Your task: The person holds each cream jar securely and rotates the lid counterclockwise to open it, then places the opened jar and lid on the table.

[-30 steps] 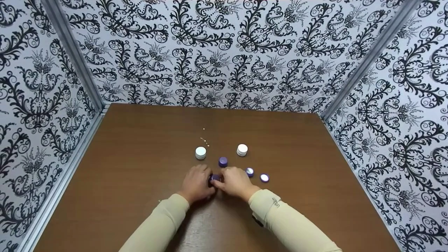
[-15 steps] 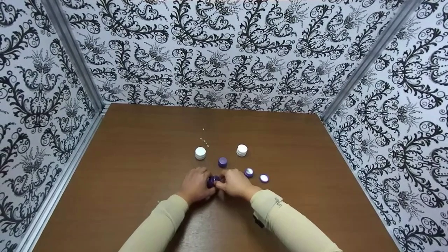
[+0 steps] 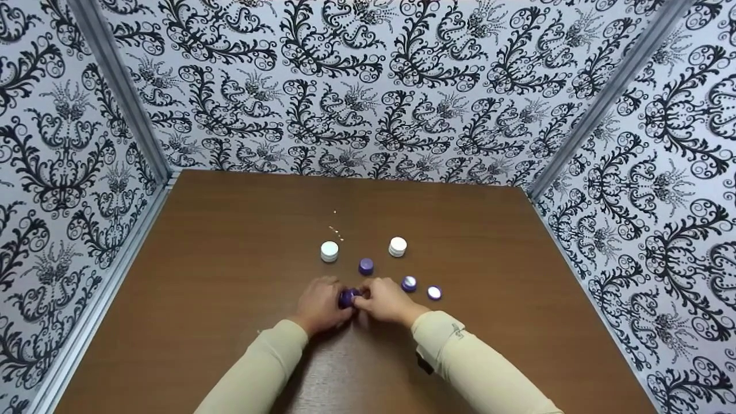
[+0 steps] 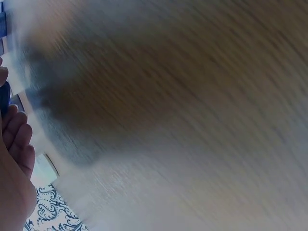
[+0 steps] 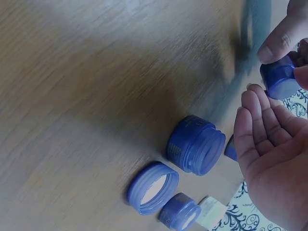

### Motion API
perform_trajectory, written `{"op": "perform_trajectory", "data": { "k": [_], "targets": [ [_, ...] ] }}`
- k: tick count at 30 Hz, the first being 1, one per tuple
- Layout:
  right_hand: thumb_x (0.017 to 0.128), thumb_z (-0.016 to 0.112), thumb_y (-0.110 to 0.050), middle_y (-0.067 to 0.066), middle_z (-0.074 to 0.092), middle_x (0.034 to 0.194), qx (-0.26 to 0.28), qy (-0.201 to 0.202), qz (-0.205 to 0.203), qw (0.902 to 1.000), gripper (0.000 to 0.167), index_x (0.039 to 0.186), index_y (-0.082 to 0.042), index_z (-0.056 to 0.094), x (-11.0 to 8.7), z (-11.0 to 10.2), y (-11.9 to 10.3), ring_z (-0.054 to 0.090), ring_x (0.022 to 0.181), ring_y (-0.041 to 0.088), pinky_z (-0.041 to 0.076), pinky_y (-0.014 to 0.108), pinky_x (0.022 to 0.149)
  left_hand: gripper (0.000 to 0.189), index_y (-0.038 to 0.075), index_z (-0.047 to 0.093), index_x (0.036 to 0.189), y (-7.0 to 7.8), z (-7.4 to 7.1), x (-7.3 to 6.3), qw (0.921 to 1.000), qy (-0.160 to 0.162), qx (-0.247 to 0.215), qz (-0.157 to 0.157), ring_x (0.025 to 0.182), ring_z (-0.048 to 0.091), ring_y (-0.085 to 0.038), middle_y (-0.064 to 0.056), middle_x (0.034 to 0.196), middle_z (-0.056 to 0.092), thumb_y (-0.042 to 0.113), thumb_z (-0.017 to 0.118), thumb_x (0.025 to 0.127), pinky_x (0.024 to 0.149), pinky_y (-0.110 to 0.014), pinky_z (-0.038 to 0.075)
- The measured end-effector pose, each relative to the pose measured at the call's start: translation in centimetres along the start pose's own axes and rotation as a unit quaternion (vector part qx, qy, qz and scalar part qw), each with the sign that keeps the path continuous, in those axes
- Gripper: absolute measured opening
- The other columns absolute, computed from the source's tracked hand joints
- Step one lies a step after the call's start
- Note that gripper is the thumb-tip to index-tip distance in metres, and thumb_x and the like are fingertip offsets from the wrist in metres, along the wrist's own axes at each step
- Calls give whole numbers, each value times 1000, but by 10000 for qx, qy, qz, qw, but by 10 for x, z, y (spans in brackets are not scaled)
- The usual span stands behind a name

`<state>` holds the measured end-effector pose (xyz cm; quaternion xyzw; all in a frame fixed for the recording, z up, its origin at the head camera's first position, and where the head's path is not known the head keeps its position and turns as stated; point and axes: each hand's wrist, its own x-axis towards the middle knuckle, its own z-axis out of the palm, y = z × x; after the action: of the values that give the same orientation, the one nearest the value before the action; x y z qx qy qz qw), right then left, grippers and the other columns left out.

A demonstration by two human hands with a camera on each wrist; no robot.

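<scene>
A small purple jar (image 3: pixel 347 298) is held low over the table between both hands. My left hand (image 3: pixel 319 303) grips it from the left, with its thumb (image 5: pixel 280 43) on the jar in the right wrist view. From the right, my right hand (image 3: pixel 390 300) pinches the jar with its thumb; its other fingers (image 5: pixel 257 113) reach out, loosely bent, below. In the right wrist view the held jar (image 5: pixel 280 79) shows a paler end. In the left wrist view only part of my left hand (image 4: pixel 18 159) and a blue edge show.
Two white jars (image 3: pixel 329 252) (image 3: pixel 397 247) and a purple jar (image 3: pixel 366 266) stand beyond the hands. Right of them lie two purple-rimmed pieces with white middles (image 3: pixel 409 283) (image 3: pixel 434 292). An open blue jar (image 5: pixel 195 144) and a ring-like lid (image 5: pixel 153 187) show from the right wrist. Pale specks (image 3: pixel 336 231) dot the table.
The held purple jar has shifted slightly left and toward the person, turning a little. My hands stay together around it; the other jars have not moved.
</scene>
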<state>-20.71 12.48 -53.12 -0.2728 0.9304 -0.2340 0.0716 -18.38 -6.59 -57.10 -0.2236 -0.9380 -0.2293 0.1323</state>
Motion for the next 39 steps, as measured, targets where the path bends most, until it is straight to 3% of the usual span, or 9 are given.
{"op": "perform_trajectory", "data": {
  "k": [10, 22, 30, 39],
  "targets": [
    [89, 68, -25, -3, 67, 82, 88, 17, -100, 9999, 20, 97, -7, 73, -1, 1, 2, 59, 73, 11, 49, 29, 67, 32, 8, 72, 89, 1, 1, 0, 9999, -28, -125, -76, 89, 62, -29, -6, 94, 64, 33, 80, 72, 84, -43, 49],
    [90, 69, -25, -1, 73, 88, 110, 165, -363, 9991, 23, 102, -7, 75, -1, 0, 3, 65, 79, 9, 52, 28, 72, 28, 6, 70, 82, 0, -2, 3, 9995, 115, -232, 200, 76, 60, -25, -2, 81, 58, 30, 81, 73, 78, -42, 50],
    [86, 73, -22, -6, 68, 79, 55, 272, -631, 9976, 16, 95, -10, 76, -1, -1, 6, 56, 67, 5, 47, 24, 63, 25, 8, 65, 73, 1, -2, 4, 9988, 123, -240, 419, 65, 51, -19, 3, 74, 50, 27, 81, 71, 69, -39, 48],
    [84, 75, -22, -7, 68, 81, 89, 177, -552, 9983, 20, 100, -10, 75, -1, -1, 6, 60, 72, 5, 50, 25, 66, 27, 7, 68, 78, 0, -2, 5, 9991, 29, -314, 290, 70, 54, -19, 3, 77, 53, 28, 82, 70, 72, -38, 49]
  ]
}}
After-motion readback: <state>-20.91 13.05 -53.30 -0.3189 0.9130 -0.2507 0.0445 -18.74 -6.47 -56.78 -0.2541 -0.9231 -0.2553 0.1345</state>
